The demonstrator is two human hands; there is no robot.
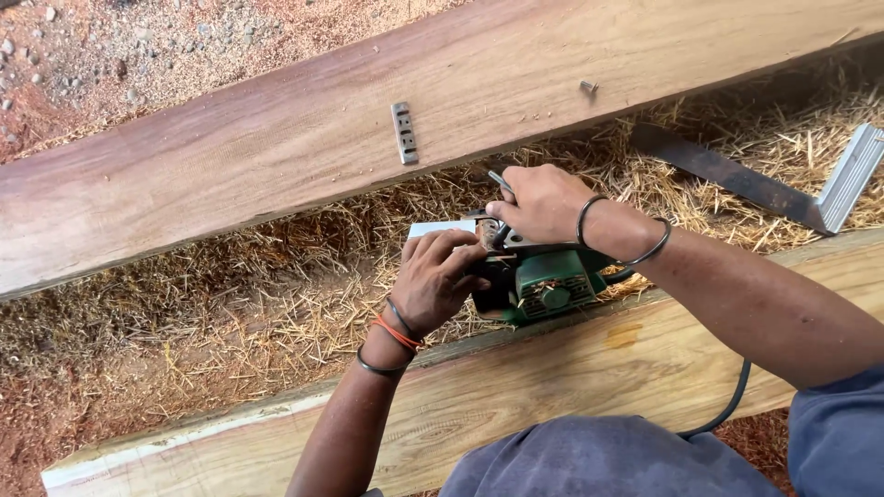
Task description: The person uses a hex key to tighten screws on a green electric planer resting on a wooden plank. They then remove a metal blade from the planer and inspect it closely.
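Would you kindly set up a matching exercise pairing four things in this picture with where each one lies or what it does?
Things:
1. flat metal blade
2. small screw
3. left hand
4. right hand

Places or states:
A. works a thin tool at the top of the green planer
B. lies alone near the far plank's right end
C. steadies the green planer from the side
D. lies flat mid-plank, near its front edge

Pairs: 1-D, 2-B, 3-C, 4-A

No packages, labels, signs or screens show anywhere in this view.
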